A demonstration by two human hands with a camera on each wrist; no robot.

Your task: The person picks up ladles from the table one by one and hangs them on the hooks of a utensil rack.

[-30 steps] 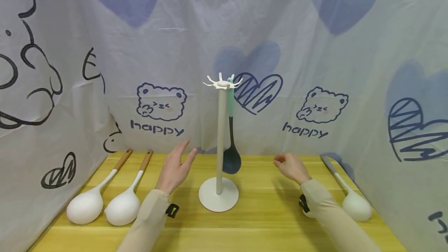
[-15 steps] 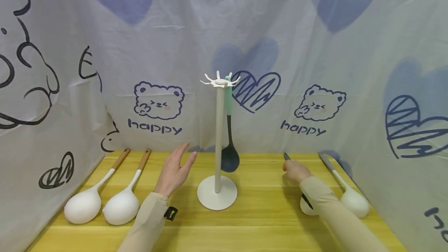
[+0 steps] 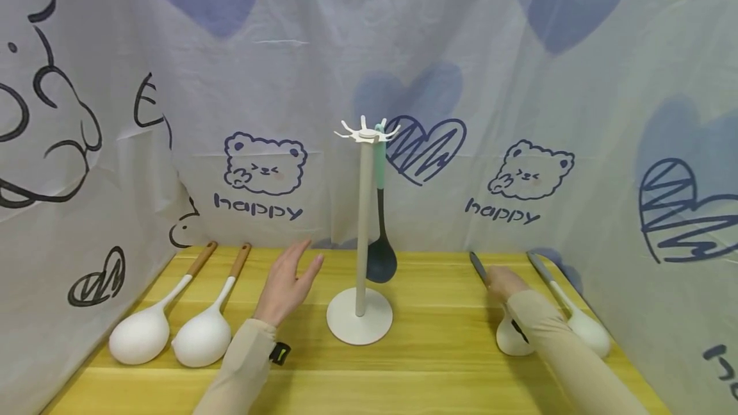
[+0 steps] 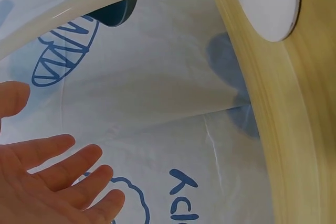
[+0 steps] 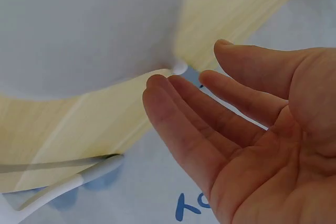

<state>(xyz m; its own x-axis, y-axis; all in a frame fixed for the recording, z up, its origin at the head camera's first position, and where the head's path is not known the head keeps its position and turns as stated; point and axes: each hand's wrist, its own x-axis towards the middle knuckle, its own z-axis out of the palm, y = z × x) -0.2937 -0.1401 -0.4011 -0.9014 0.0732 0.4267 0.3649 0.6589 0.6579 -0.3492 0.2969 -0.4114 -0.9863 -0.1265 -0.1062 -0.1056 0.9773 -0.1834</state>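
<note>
My right hand (image 3: 506, 284) is low over a ladle with a dark grey handle (image 3: 477, 266) and a white bowl (image 3: 512, 338), covering the middle of it in the head view. In the right wrist view its fingers (image 5: 181, 129) are loosely bent, the thumb apart, beside the big blurred white bowl (image 5: 89, 30). Left of a white hook stand (image 3: 362, 235), my left hand (image 3: 286, 284) hovers with spread fingers (image 4: 79, 169) and holds nothing. A ladle with a mint handle and dark bowl (image 3: 381, 261) hangs from one of the stand's hooks.
Two white ladles with wooden handles (image 3: 140, 337) (image 3: 203, 338) lie on the left of the wooden table (image 3: 357, 389). Another grey-handled white ladle (image 3: 589, 333) lies at the right edge. A printed cloth (image 3: 380, 18) encloses the back and sides.
My right hand has moved right and toward me along the ladle, so more of its grey handle shows beyond the hand. My left hand stays nearly where it was.
</note>
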